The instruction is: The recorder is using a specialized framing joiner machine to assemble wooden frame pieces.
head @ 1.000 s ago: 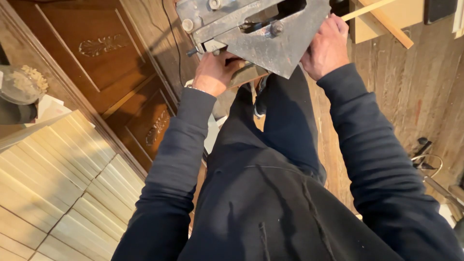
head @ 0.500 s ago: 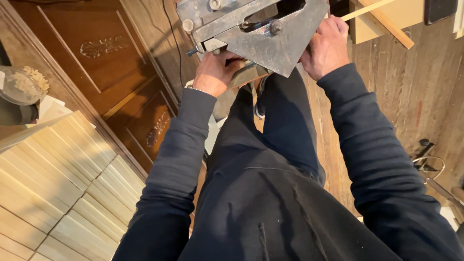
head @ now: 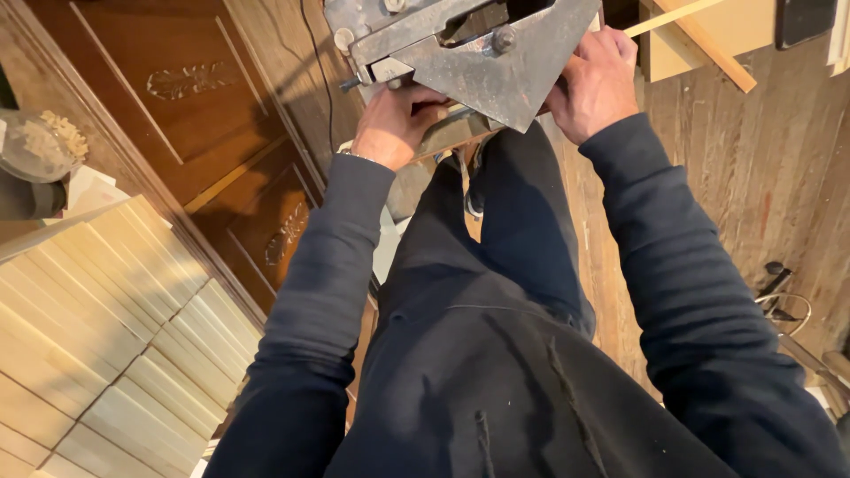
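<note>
Between the hands, held out in front of the body above the legs: one metal tool [head: 469, 53], grey, worn and scuffed, with a flat triangular plate, a bolt head on its face and a slotted upper body; left hand [head: 394, 119] closed around the lower left side, fingers curled under a wooden-looking part beneath the plate; right hand [head: 595, 81] clamped on the right edge of the plate, thumb side up; both hands bearing the piece together, apart by the width of the tool. Handling, as a judgement: heavy and rigid, being thick metal; plate edges and the pointed lower corner likely hard on the skin; two-handed hold at opposite sides suits it, weight kept close to the body; dull surface probably not slippery. Below the hands: dark trousers and dark sleeved top of the person. Left of the left hand: a dark carved wooden door panel [head: 204, 133], lying flat or leaning, which cannot be told; further left and nearer, a stack of pale wooden strips [head: 97, 336]. Right of the right hand: plank floor [head: 753, 177]; a light wooden board [head: 699, 26] beyond it.
</note>
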